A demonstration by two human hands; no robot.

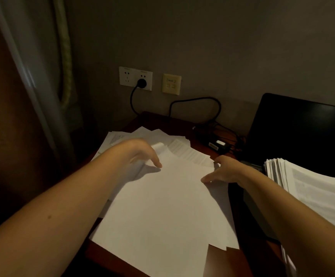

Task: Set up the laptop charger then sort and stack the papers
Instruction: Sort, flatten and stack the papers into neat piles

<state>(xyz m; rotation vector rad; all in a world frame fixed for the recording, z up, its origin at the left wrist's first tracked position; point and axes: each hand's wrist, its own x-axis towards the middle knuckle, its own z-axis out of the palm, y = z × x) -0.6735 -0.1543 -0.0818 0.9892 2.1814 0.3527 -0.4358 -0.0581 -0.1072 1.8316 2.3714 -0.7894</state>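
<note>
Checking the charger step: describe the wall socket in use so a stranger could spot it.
On the wall behind the desk sit three plates in a row. The socket in use is the middle one: white like its left neighbour, but it alone holds a black plug.

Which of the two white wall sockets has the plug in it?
The right white socket, next to the yellowish plate: a black plug sits in it. The left socket holds nothing.

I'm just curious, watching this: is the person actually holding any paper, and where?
Nothing looks gripped. The left hand touches the top sheet near its far edge with its fingertips; the right hand rests on that sheet's right edge.
</note>
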